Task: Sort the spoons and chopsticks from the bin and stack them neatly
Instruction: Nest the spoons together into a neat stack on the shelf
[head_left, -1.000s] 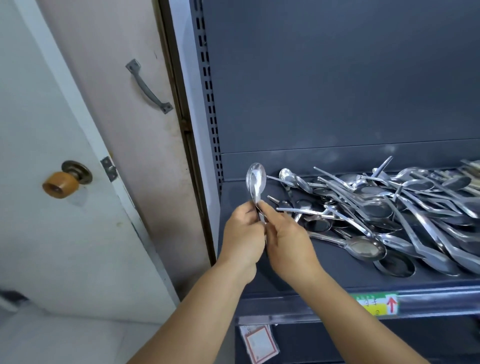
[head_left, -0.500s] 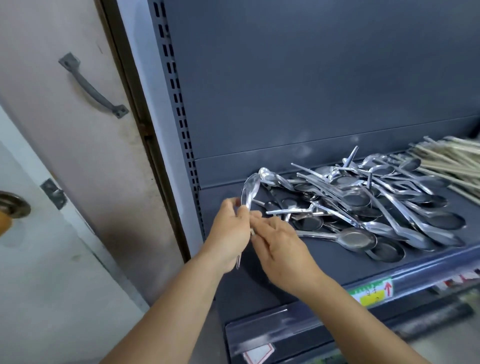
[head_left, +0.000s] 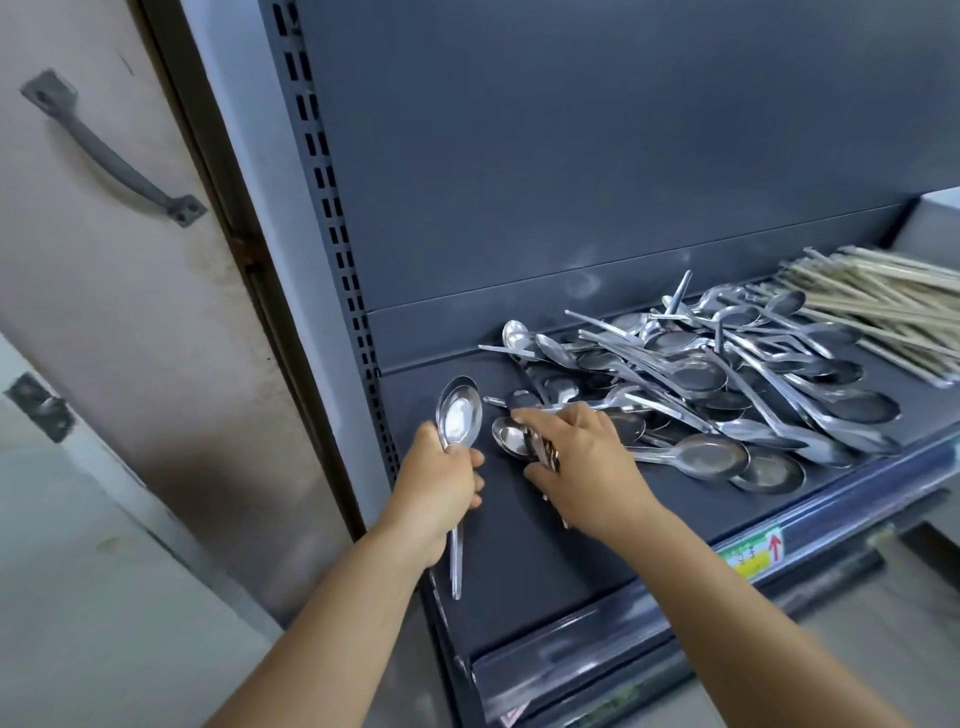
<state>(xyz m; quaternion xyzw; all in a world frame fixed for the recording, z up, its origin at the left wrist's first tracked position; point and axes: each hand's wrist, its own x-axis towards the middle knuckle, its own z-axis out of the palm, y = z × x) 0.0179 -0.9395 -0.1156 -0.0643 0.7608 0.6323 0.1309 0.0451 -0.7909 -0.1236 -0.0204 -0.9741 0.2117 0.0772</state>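
Your left hand (head_left: 436, 483) grips a nested spoon stack (head_left: 458, 415) upright. Your right hand (head_left: 582, 457) pinches another spoon (head_left: 511, 435) beside the spoon pile (head_left: 717, 384) on the shelf (head_left: 519, 545). Chopsticks (head_left: 883, 296) lie far right.

Soft, even light fills the view, seemingly from above and behind the camera. Bright glare spots sit on the spoons (head_left: 691, 379) toward two o'clock. Shadows are faint. Wide-angle distortion bends the shelf upright (head_left: 332, 218) at eleven o'clock. Motion blur smears the chopsticks (head_left: 883, 301) and the lower edge.
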